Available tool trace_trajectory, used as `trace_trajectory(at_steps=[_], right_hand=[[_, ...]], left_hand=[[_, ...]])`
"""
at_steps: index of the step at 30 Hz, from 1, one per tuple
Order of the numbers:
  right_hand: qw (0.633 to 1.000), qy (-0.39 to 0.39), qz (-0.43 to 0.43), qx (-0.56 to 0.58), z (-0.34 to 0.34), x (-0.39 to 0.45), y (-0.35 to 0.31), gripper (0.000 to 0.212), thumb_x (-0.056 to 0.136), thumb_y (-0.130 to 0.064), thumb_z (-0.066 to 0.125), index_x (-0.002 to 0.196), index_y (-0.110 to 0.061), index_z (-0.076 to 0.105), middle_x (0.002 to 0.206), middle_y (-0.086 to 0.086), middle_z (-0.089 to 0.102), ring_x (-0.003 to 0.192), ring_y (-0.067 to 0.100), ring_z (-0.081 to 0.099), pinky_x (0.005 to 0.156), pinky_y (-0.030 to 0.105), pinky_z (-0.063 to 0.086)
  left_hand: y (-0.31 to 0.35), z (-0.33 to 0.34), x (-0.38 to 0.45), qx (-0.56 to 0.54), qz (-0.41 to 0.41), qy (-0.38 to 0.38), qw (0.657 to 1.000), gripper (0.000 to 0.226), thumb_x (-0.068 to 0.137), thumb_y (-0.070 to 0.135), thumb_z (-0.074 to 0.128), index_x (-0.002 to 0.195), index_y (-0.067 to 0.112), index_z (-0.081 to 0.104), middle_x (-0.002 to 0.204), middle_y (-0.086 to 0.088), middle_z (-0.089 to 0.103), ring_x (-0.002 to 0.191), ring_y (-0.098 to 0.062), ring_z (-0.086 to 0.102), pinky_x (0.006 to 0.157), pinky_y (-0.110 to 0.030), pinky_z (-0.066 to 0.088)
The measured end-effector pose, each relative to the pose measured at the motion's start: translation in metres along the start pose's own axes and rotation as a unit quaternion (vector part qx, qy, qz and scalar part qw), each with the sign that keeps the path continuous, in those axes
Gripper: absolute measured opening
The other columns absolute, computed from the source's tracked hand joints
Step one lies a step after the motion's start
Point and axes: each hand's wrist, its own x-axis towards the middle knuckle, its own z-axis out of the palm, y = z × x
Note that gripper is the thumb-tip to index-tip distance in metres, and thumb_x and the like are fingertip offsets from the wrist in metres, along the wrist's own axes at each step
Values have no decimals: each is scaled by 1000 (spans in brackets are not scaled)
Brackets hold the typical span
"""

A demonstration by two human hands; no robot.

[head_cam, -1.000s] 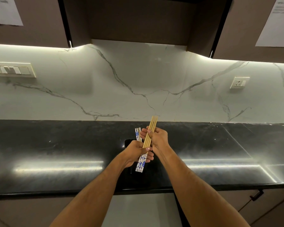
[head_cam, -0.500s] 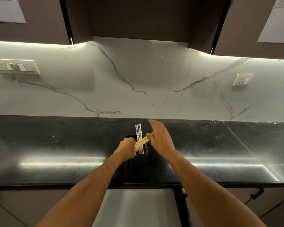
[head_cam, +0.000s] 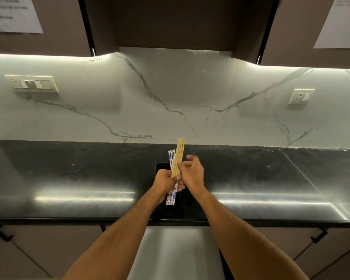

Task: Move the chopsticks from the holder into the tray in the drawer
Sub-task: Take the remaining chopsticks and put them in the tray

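Both forearms are bare from the lower edge of the view up to the wrists, and the left hand [head_cam: 163,181] and right hand [head_cam: 192,174] are bare too, gloveless and ringless.

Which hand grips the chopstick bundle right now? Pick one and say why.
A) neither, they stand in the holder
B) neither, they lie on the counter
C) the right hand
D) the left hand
D: the left hand is closed around the wooden chopsticks and blue-patterned chopsticks, while the right hand only touches them with loose fingers.
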Motion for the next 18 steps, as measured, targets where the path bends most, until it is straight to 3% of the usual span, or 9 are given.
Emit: trace_trajectory(at_steps=[2, 3, 6, 10, 13, 15, 18], right_hand=[[993, -61, 73, 69, 2, -2, -6, 29, 99, -17, 63, 124, -2, 64, 101, 10, 77, 86, 17, 76, 77, 33, 63], [988, -81, 92, 89, 1, -5, -9, 26, 99, -15, 62, 121, -2, 67, 98, 11, 78, 79, 14, 76, 65, 27, 62], [977, -117, 132, 121, -3, -13, -15, 20, 99, -10, 62, 116, 0, 69, 95, 14, 79, 54, 7, 68, 41, 15, 47], [978, -126, 130, 102, -2, -24, -22, 20, 97, -6, 65, 115, 1, 69, 92, 14, 79, 67, 14, 77, 50, 19, 55], [990, -88, 103, 51, 4, -36, -24, 21, 94, -6, 68, 114, -1, 71, 87, 10, 78, 73, 16, 78, 60, 27, 62], [996, -57, 75, 6, 6, -43, -23, 20, 91, -5, 71, 111, 0, 73, 83, 8, 78, 70, 12, 77, 66, 28, 64], [977, -70, -30, -200, 2, -62, -20, 18, 86, -12, 77, 103, -7, 76, 83, 3, 76, 66, 6, 73, 61, 19, 60]], left_hand=[[0, 7, -5, -37, -4, -13, 999, 18, 101, 6, 56, 108, -3, 69, 92, -21, 76, 81, -27, 77, 75, -39, 64], [0, 9, -8, -51, -5, -11, 999, 19, 102, 5, 55, 112, -2, 68, 93, -19, 76, 79, -25, 77, 74, -37, 64], [-4, 8, -15, -80, 0, -11, 997, 22, 102, 4, 54, 119, -3, 66, 94, -19, 76, 77, -24, 76, 74, -37, 64], [-9, 2, -33, -97, -2, -16, 995, 23, 103, 6, 53, 119, -1, 68, 102, -19, 76, 91, -29, 77, 85, -46, 63], [-13, -10, -49, -64, -20, -44, 997, 19, 101, 12, 59, 107, 0, 72, 101, -19, 76, 98, -32, 75, 90, -47, 61], [-14, -24, -63, 32, -5, -22, 999, 17, 95, 18, 69, 98, 3, 76, 98, -15, 77, 98, -30, 74, 92, -44, 60], [-18, -51, -89, 237, 52, 115, 963, 28, 90, 20, 75, 116, 9, 70, 110, -7, 73, 102, -20, 70, 90, -31, 56]])
